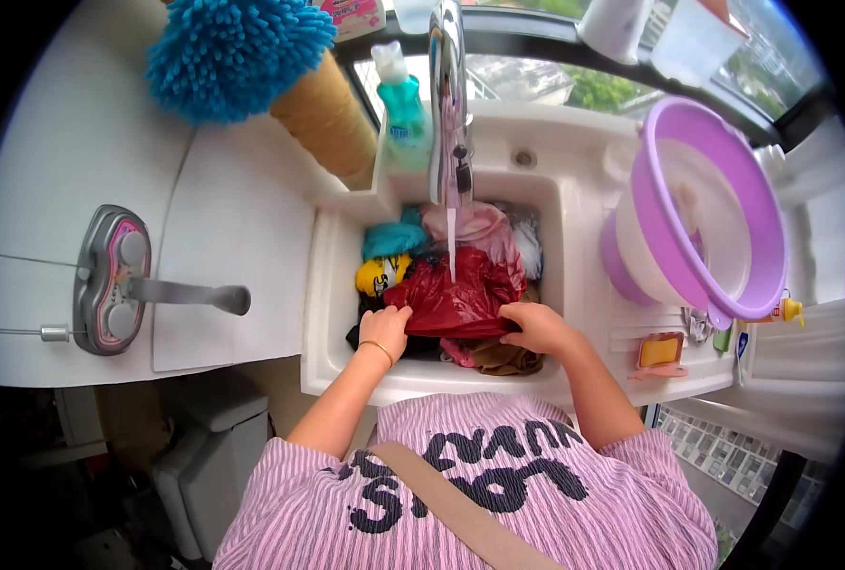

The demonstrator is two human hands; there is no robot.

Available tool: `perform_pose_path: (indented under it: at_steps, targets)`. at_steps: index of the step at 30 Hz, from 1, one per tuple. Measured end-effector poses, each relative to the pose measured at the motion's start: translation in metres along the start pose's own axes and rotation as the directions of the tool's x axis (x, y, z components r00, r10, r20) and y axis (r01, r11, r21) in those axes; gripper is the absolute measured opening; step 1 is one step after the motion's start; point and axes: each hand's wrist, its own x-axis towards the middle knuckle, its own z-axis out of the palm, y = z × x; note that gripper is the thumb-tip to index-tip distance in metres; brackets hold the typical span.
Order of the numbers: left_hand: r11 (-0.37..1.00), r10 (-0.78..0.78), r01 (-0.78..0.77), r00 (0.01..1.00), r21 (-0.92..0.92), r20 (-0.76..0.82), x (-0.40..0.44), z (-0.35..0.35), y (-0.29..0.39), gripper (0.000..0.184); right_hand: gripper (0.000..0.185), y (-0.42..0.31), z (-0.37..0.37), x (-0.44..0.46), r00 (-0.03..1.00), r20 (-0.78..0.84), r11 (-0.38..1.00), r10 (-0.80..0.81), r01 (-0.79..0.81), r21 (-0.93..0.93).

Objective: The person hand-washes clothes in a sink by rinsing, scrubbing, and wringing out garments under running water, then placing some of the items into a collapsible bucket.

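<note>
Water from the chrome faucet point(448, 104) runs onto a dark red wet cloth point(455, 293) in the white sink point(318, 313). My left hand point(384, 332) grips the cloth's left near edge, fingers closed. At its right near edge, my right hand point(534, 328) pinches the same cloth, so that the edge is stretched between both hands. Around and beneath it lie a teal cloth point(391, 239), a yellow cloth point(380, 274), a pink cloth point(474, 226) and a brown cloth point(510, 358).
A purple and white bucket point(645, 228) stands right of the sink, with a yellow soap bar point(660, 352) nearer me. A green bottle point(404, 109) is behind the sink. A blue fuzzy duster point(237, 57) is upper left; a wall-mounted handle point(189, 293) is at left.
</note>
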Motion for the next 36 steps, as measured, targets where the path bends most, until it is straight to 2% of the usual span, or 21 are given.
perform_pose_path:
  at_steps: [3, 6, 8, 10, 11, 13, 14, 15, 16, 17, 18, 21, 22, 23, 24, 26, 30, 32, 33, 35, 36]
  targets:
    - [0.984, -0.019, -0.036, 0.951, -0.172, -0.307, 0.0, 0.0, -0.012, 0.02, 0.033, -0.003, -0.011, -0.004, 0.982, -0.187, 0.994, -0.03, 0.049, 0.102]
    - [0.959, 0.019, -0.192, 0.776, -0.208, -0.63, 0.027, -0.014, -0.035, 0.014, 0.025, -0.007, -0.043, 0.002, 0.908, -0.419, 0.967, -0.011, 0.115, 0.226]
    - [0.811, -0.148, -0.241, 0.797, -0.533, -0.586, 0.049, -0.04, -0.039, 0.016, 0.023, -0.017, -0.069, 0.01, 0.877, -0.48, 0.95, 0.02, 0.133, 0.284]
    - [0.754, -0.219, -0.256, 0.771, -0.605, -0.598, 0.062, -0.087, -0.025, 0.018, 0.019, -0.03, -0.092, 0.018, 0.741, -0.671, 0.941, 0.018, 0.214, 0.261]
    - [0.718, -0.227, -0.283, 0.768, -0.635, -0.599, 0.067, -0.1, -0.025, 0.011, 0.019, -0.041, -0.101, 0.018, 0.739, -0.673, 0.942, 0.018, 0.214, 0.26]
    - [0.71, -0.272, -0.343, 0.672, -0.615, -0.689, 0.06, -0.135, -0.009, 0.011, 0.021, -0.06, -0.117, 0.015, 0.609, -0.789, 0.834, 0.084, 0.391, 0.39]
    - [0.718, -0.286, -0.364, 0.623, -0.593, -0.729, 0.052, -0.151, 0.0, 0.012, 0.021, -0.063, -0.121, 0.01, 0.608, -0.79, 0.834, 0.084, 0.39, 0.389]
    - [0.718, -0.285, -0.365, 0.624, -0.593, -0.728, 0.046, -0.159, 0.002, 0.012, 0.024, -0.065, -0.122, 0.005, 0.517, -0.856, 0.869, 0.015, 0.417, 0.267]
    - [0.797, -0.221, -0.374, 0.55, -0.474, -0.806, 0.039, -0.165, 0.001, 0.015, 0.027, -0.067, -0.121, 0.001, 0.423, -0.904, 0.891, -0.059, 0.431, 0.143]
    - [0.86, -0.146, -0.372, 0.473, -0.348, -0.869, 0.033, -0.165, -0.001, 0.019, 0.026, -0.07, -0.116, -0.004, 0.421, -0.907, 0.871, -0.008, 0.449, 0.2]
    - [0.861, -0.147, -0.371, 0.475, -0.349, -0.867, 0.027, -0.16, -0.002, 0.019, 0.026, -0.067, -0.109, -0.009, 0.423, -0.906, 0.871, -0.006, 0.448, 0.203]
    - [0.851, -0.076, -0.182, 0.886, -0.493, -0.458, 0.006, -0.123, -0.01, 0.021, 0.014, -0.023, -0.074, -0.018, 0.736, -0.677, 0.964, 0.03, 0.157, 0.213]
    - [0.872, -0.04, -0.091, 0.967, -0.482, -0.253, 0.0, -0.102, -0.014, 0.023, 0.014, 0.005, -0.054, -0.02, 0.824, -0.56, 0.985, -0.083, 0.154, 0.08]
    - [0.9, 0.066, -0.103, 0.993, -0.424, -0.102, -0.007, -0.074, -0.022, 0.025, 0.016, 0.021, -0.038, -0.025, 0.891, -0.416, 0.984, -0.179, 0.172, -0.055]
    - [0.921, 0.16, -0.128, 0.985, -0.368, 0.06, -0.014, -0.049, -0.029, 0.028, 0.016, 0.021, -0.028, -0.032, 0.892, -0.416, 0.984, -0.178, 0.172, -0.051]
    - [0.949, 0.147, -0.09, 0.974, -0.301, 0.174, -0.032, -0.028, -0.019, 0.031, 0.019, 0.016, -0.015, -0.043, 0.995, -0.056, 0.993, 0.079, -0.074, 0.09]
    - [0.89, 0.146, -0.009, 0.953, -0.456, 0.267, -0.016, -0.044, -0.031, 0.033, 0.019, 0.009, -0.034, -0.037, 0.986, -0.035, 0.965, 0.164, -0.153, 0.211]
    - [0.903, 0.042, 0.012, 0.992, -0.429, 0.115, 0.003, -0.072, -0.034, 0.031, 0.023, 0.004, -0.052, -0.019, 0.955, -0.215, 0.957, 0.205, -0.15, 0.25]
    - [0.882, -0.057, -0.001, 0.992, -0.472, -0.109, 0.006, -0.088, -0.029, 0.032, 0.023, 0.001, -0.057, -0.008, 0.956, -0.215, 0.958, 0.197, -0.142, 0.248]
    - [0.949, -0.092, -0.082, 0.852, -0.304, -0.515, 0.034, -0.1, -0.033, 0.036, 0.029, 0.007, -0.06, 0.02, 0.847, -0.525, 0.996, 0.084, -0.061, 0.06]
    - [0.954, -0.114, -0.094, 0.766, -0.285, -0.632, 0.045, -0.104, -0.033, 0.037, 0.029, 0.016, -0.057, 0.034, 0.845, -0.528, 0.996, 0.085, -0.065, 0.057]
